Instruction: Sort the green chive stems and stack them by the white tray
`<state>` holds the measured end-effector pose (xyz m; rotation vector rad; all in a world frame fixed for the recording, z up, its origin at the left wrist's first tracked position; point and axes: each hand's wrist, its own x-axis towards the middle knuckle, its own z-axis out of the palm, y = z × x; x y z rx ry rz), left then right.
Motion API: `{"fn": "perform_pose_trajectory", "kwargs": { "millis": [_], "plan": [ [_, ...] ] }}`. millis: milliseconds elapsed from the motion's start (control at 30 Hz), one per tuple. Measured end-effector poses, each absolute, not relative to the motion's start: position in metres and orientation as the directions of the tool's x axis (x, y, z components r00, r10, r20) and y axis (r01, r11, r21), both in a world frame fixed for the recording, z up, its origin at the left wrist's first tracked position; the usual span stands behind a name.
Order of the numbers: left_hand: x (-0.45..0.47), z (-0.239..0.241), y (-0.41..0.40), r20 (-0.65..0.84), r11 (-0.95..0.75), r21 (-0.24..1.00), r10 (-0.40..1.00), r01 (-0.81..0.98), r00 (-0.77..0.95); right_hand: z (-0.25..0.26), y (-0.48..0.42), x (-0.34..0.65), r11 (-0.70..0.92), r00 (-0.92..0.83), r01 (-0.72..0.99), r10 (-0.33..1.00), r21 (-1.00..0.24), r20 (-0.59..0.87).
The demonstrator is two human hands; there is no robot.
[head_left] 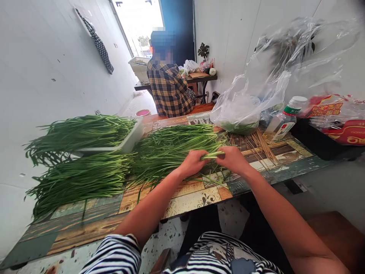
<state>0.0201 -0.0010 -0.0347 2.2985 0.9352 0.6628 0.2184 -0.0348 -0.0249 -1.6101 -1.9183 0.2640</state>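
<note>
My left hand [193, 163] and my right hand [233, 158] are both closed on a small bunch of green chive stalks [212, 154] held across between them, just above the patterned table [196, 199]. Right behind my hands lies a large pile of long green chives [171, 146], their tips pointing left. Another pile [80, 179] lies further left on the table. A white tray [129, 140] at the back left holds more chives [82, 131].
Several bamboo skewers [258, 142] lie to the right of my hands, beside a clear plastic bag with greens [242, 114], a small bottle [283, 120] and a red packet [339, 118]. A person in a plaid shirt [169, 89] sits beyond the table, back turned.
</note>
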Motion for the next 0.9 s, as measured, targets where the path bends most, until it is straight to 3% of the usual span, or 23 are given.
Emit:
{"fn": "perform_pose_trajectory", "kwargs": {
  "millis": [133,200,367,500,600,700,800,900],
  "plan": [
    [0.02,-0.029,-0.001,0.2,-0.53,0.712,0.782,0.46,0.59,-0.024,-0.03,0.239,0.089,0.133,0.819,0.931,-0.567,0.339],
    [0.02,-0.029,-0.001,0.181,-0.503,0.732,0.794,0.461,0.58,-0.016,-0.034,0.242,0.075,0.151,0.843,0.918,-0.533,0.368],
    [0.02,-0.031,0.001,0.169,-0.481,0.756,0.798,0.443,0.578,-0.002,-0.044,0.23,0.474,-0.252,0.814,0.809,-0.336,0.531],
    [0.019,-0.033,0.002,0.166,-0.471,0.768,0.8,0.434,0.576,-0.008,-0.041,0.227,0.559,-0.373,0.778,0.778,-0.286,0.506],
    [0.018,-0.032,0.002,0.172,-0.474,0.77,0.799,0.427,0.577,-0.01,-0.036,0.229,0.502,-0.323,0.779,0.835,-0.376,0.445],
    [0.017,-0.031,0.002,0.212,-0.504,0.752,0.795,0.425,0.568,-0.008,-0.033,0.228,0.368,-0.235,0.728,0.926,-0.579,0.294],
    [0.016,-0.033,0.003,0.294,-0.559,0.71,0.787,0.427,0.542,-0.008,-0.033,0.222,0.169,-0.158,0.576,0.983,-0.8,0.094],
    [0.016,-0.036,0.003,0.364,-0.605,0.66,0.776,0.444,0.515,-0.011,-0.033,0.216,-0.024,-0.11,0.334,0.992,-0.942,-0.065]
  ]
}}
